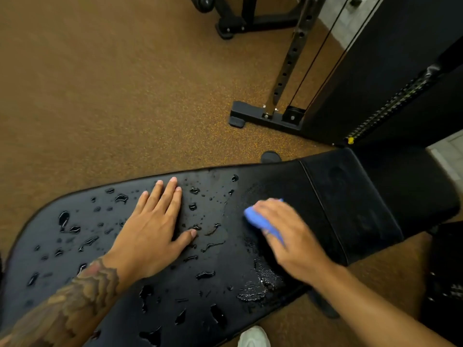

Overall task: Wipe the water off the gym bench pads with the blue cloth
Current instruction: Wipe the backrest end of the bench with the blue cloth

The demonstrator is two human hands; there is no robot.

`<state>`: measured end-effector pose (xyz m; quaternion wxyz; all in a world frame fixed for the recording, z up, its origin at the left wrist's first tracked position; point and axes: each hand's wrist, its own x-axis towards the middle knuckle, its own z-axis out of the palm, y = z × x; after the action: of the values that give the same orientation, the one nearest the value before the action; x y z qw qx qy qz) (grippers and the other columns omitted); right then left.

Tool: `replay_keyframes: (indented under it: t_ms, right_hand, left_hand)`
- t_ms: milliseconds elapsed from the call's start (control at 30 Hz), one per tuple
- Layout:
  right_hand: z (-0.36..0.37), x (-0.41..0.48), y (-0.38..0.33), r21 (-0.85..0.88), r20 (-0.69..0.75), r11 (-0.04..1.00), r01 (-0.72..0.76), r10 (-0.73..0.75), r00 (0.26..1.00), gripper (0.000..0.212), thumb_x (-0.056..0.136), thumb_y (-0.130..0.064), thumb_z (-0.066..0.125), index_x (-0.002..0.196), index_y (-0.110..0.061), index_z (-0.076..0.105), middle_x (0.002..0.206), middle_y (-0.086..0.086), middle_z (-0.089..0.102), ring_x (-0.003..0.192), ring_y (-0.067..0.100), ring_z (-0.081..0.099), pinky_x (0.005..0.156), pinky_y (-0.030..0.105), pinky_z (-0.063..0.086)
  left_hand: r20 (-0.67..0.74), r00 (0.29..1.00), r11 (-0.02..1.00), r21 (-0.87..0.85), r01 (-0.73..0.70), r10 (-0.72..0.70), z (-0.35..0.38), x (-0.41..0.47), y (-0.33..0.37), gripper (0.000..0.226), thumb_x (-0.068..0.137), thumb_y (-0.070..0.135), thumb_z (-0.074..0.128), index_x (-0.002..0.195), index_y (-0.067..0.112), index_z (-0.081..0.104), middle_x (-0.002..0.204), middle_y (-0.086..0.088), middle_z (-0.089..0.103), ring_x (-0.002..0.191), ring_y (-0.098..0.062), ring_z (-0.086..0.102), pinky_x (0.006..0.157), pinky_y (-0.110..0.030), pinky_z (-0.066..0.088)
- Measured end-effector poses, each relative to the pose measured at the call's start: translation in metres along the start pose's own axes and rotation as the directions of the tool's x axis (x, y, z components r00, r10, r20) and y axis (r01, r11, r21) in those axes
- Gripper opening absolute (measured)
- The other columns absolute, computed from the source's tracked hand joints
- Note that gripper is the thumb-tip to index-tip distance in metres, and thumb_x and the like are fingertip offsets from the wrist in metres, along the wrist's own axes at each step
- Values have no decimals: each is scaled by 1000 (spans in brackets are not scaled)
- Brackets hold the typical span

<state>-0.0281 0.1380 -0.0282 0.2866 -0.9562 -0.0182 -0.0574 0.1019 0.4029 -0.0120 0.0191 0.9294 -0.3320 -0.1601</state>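
Note:
A long black bench pad (220, 279) runs across the lower frame, covered with many water drops (120, 197) on its left and middle. A shorter black pad (350, 196) adjoins it on the right and looks matte and dry. My left hand (155, 226) lies flat on the wet pad with fingers straight. My right hand (288, 236) is blurred and presses a bunched blue cloth (260, 220) onto the long pad near the seam between the pads. A smeared wet patch (260, 284) lies below the right hand.
Speckled brown rubber floor (112, 96) surrounds the bench. A black rack foot and upright (265, 116) stand behind the bench, with a dark weight-stack machine (390, 83) at the upper right. A white shoe (254, 338) shows at the bottom edge.

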Motion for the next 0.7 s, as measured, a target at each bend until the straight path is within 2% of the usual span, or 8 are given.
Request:
replay_keyframes:
  t_ms: [67,133,233,333,433,533,700]
  right_hand:
    - [-10,25,20,5,-146,982,-190,189,971,44,90,-10,53,133,-7,54,136,8,55,128,27,47,113,42,31]
    - [-8,56,29,-32,-185,933,-358,346,920,44,95,-18,48,139,-12,49,142,5,49,136,28,38,116,39,23]
    - [21,94,21,-84,-210,887,-454,429,878,45,98,-23,48,143,-20,45,149,-1,42,144,28,25,117,44,13]
    - [52,121,-12,-109,-164,921,-374,354,921,49,95,-30,40,142,-19,46,149,0,43,143,29,27,117,46,13]
    - [76,124,-47,-150,-80,957,-250,240,968,47,97,-26,46,143,-17,44,149,2,43,142,30,28,117,48,15]
    - [89,102,-72,-155,-9,982,-108,108,994,48,94,-22,48,142,-17,45,147,3,45,141,32,29,115,53,21]
    - [83,28,-93,-121,144,992,36,-18,989,51,94,-21,47,145,-22,40,151,-3,39,145,25,22,116,50,20]
  left_hand:
    - [6,1000,1000,-5,26,-26,-2,-2,-12,94,76,74,-2,147,16,-19,153,0,-32,141,-20,-29,117,-37,-12]
    - [25,998,999,2,54,-54,-2,-5,-21,96,75,74,-2,149,15,-18,153,-1,-31,141,-21,-28,117,-38,-11]
    - [44,995,996,12,86,-86,0,-7,-29,99,72,75,-4,150,15,-16,154,0,-31,142,-21,-28,118,-40,-8]
    - [54,993,995,-11,103,-102,2,-8,-32,101,72,77,-4,150,14,-15,154,1,-31,142,-20,-28,119,-41,-6]
    - [46,993,994,-38,106,-104,3,-7,-33,102,71,77,-2,150,14,-14,155,0,-30,142,-19,-27,118,-39,-7]
    - [37,994,994,-44,101,-99,3,-8,-34,99,71,75,-1,149,15,-15,154,0,-31,142,-18,-27,117,-37,-9]
    - [47,995,995,-35,90,-88,4,-8,-37,96,73,70,0,149,15,-16,153,0,-32,141,-18,-29,116,-36,-11]
